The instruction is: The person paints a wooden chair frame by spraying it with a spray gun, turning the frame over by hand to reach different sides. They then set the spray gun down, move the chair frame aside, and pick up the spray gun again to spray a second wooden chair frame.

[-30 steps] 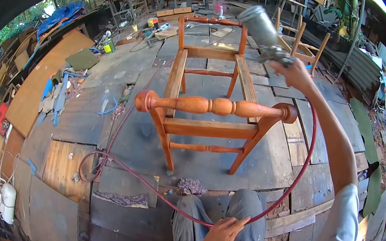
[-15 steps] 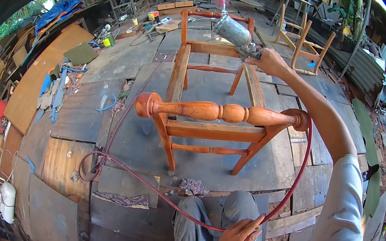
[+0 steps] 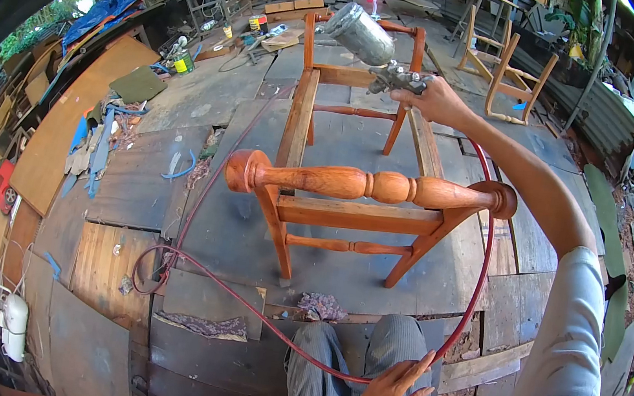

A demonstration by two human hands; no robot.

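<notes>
My right hand is closed around a spray gun, held above the far part of a wooden chair frame. A grey metal cup on the gun tilts up to the left. The frame's turned front rail is glossy reddish brown; its side rails look paler. Low by my knees, my left hand has its fingers stretched out and apart. A red hose runs under it and curves up past the frame's right end toward the gun. How firmly the palm bears on the hose is hidden.
Uneven boards cover the floor, with a crumpled cloth near my knees. The hose loops to the left. A second chair frame stands at back right. Cans and blue strips lie at left, near a white tank.
The spray gun and my right hand have shifted slightly nearer and left, with the cup swung left. My left fingers have spread apart. The hose's right-hand arc has moved left.
</notes>
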